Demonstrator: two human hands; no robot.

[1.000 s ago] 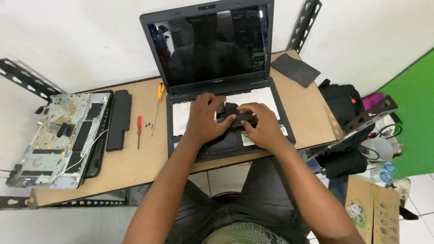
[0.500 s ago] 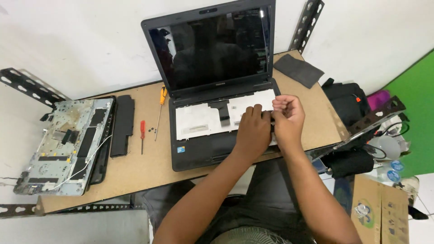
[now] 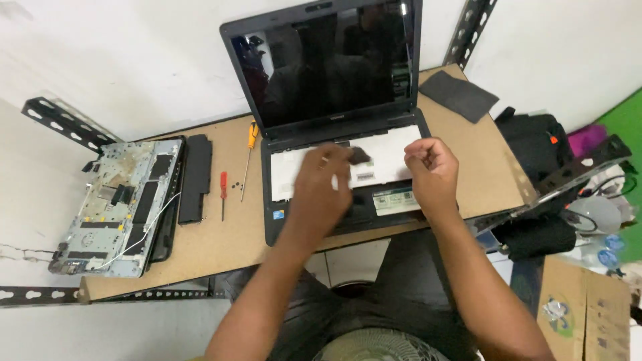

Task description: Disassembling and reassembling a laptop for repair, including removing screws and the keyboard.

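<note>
An open black laptop (image 3: pixel 334 73) stands on the brown tabletop (image 3: pixel 221 244). Its keyboard is off, baring a white metal tray (image 3: pixel 391 142). My left hand (image 3: pixel 321 190) hovers blurred over the middle of the base, with a small dark piece (image 3: pixel 360 156) pinched at its fingertips. My right hand (image 3: pixel 431 168) is over the right side of the base, fingers curled in; nothing shows in it. The two hands are a short gap apart.
Left of the laptop lie an orange-handled screwdriver (image 3: pixel 252 134), a red screwdriver (image 3: pixel 223 184), a long black battery (image 3: pixel 196 177) and a stripped laptop chassis (image 3: pixel 120 200). A dark pad (image 3: pixel 458 95) lies back right. A black bag (image 3: pixel 535 144) and cardboard box (image 3: pixel 582 307) sit beyond the right edge.
Both hands left the black part in the middle of the base and went right. Now my left hand has swung back left with a small dark piece; my right hand stays right.
</note>
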